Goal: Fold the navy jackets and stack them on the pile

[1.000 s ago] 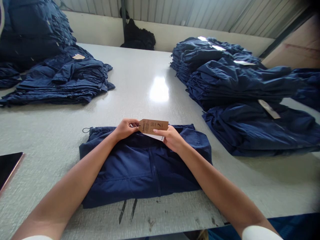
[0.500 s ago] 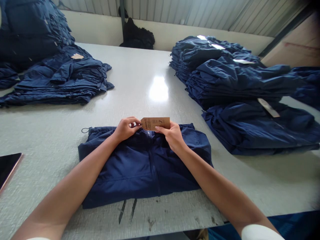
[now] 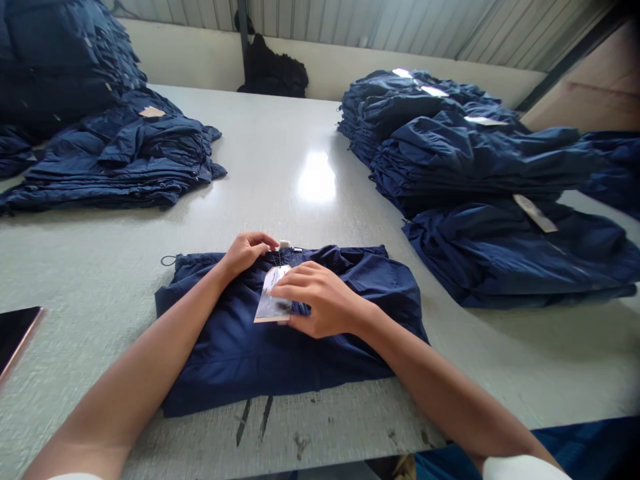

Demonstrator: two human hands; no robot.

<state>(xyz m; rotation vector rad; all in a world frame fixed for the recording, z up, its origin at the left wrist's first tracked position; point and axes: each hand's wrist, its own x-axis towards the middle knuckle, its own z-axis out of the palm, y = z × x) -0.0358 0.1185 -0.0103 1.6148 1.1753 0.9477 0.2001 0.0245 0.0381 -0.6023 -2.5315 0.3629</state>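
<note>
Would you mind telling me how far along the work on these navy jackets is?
Folded, tagged navy jackets already lie stacked on the right and left. In hand: one folded jacket, the left hand at its collar, the right hand on its card tag. Left: that tag lies loose on its front.

The folded navy jacket point(image 3: 340, 360) is smooth, matt woven cloth; the tabletop point(image 3: 260, 153) is glossy, finely speckled laminate.
</note>
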